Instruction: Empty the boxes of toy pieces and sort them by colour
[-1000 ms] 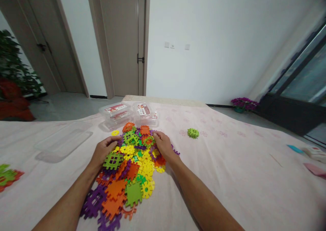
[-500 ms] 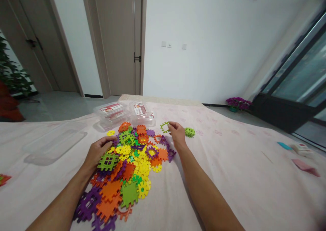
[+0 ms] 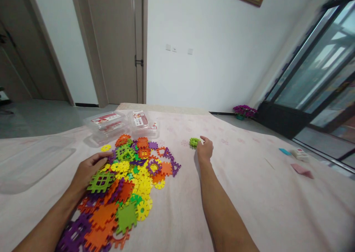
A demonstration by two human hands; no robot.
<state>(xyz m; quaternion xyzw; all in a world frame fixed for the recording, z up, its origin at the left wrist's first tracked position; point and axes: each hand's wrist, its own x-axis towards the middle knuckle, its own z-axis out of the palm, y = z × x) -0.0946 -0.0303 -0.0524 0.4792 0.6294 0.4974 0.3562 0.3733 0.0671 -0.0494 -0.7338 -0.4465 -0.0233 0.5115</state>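
A large heap of plastic interlocking building pieces (image 3: pixel 144 181) in yellow, orange, purple and green spreads over the left middle of the cloth. My left hand (image 3: pixel 90 168) rests at the heap's left edge, fingers stretched out and thumb apart, beside a green lattice square (image 3: pixel 101 181); its fingertips touch purple pieces. To the right of the heap, my right hand (image 3: pixel 205 149) is at a small stack of light-green pieces (image 3: pixel 194 143). Its fingers are bent around the right side of the stack, gripping a green piece there; the thumb is mostly hidden.
Clear plastic boxes (image 3: pixel 107 124) with red labels stand behind the heap. A clear open tray (image 3: pixel 33 163) lies at far left. On the right of the pink cloth (image 3: pixel 235 192) are a thin stick (image 3: pixel 269 163), a blue item (image 3: pixel 284 151), a white package (image 3: pixel 299 154) and pink paper (image 3: pixel 302 170).
My right hand has carried the green frame piece rightward from beside the heap to the green stack. My left hand stays at the heap. The view has turned slightly right.
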